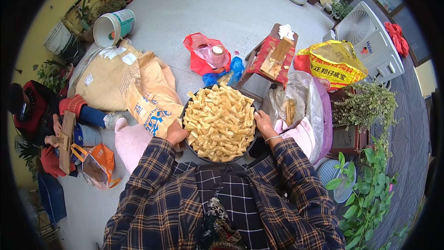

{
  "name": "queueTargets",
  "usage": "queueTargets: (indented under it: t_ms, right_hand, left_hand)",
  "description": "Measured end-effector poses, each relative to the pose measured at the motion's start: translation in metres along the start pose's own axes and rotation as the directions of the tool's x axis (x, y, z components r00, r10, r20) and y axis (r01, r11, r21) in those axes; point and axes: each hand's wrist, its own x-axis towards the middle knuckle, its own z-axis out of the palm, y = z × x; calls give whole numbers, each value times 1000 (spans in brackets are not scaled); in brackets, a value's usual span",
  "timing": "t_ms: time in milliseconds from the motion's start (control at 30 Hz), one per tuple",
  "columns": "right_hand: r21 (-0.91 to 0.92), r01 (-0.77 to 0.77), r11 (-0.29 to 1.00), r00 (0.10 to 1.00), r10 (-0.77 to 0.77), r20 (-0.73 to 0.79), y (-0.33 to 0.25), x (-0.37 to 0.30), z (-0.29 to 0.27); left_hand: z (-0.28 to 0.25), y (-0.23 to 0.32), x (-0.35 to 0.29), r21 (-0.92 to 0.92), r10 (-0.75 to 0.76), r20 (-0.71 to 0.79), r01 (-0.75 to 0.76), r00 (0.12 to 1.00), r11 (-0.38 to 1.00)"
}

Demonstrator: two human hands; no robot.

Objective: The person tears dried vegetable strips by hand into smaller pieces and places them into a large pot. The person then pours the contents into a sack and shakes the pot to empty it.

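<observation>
Head view: tan sack (152, 83) lies spread at ten o'clock; dark round pan (253, 142) mid-view; yellow folded pieces (219, 122) heaped inside. Left hand (175, 133) near eight o'clock, right hand (266, 125) near three, fingers (259, 119) holding opposite rim sides, likely keeping load level.

A round black pan (251, 145) sits mid-view. Golden-tan, bow-shaped pieces (218, 123) fill it in a jumbled heap.
</observation>
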Motion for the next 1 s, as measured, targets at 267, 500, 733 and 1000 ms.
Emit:
queueTargets:
  t_ms: [267, 500, 733, 1000]
  right_hand:
    - [417, -230, 879, 877, 2, 480, -78, -62, 82]
    - [157, -509, 846, 556, 184, 811, -38, 2, 77]
    - [345, 210, 915, 914, -309, 264, -76, 83, 100]
    - [47, 819, 572, 493, -744, 450, -179, -8, 133]
  left_hand:
    - [-73, -90, -52, 74, -307, -113, 316, 945, 946]
    - [-75, -115, -53, 5, -246, -142, 249, 959, 968]
    - [-89, -104, -42, -6, -209, 11, 209, 978, 978]
    - [-68, -144, -18, -52, -76, 168, 85, 983, 995]
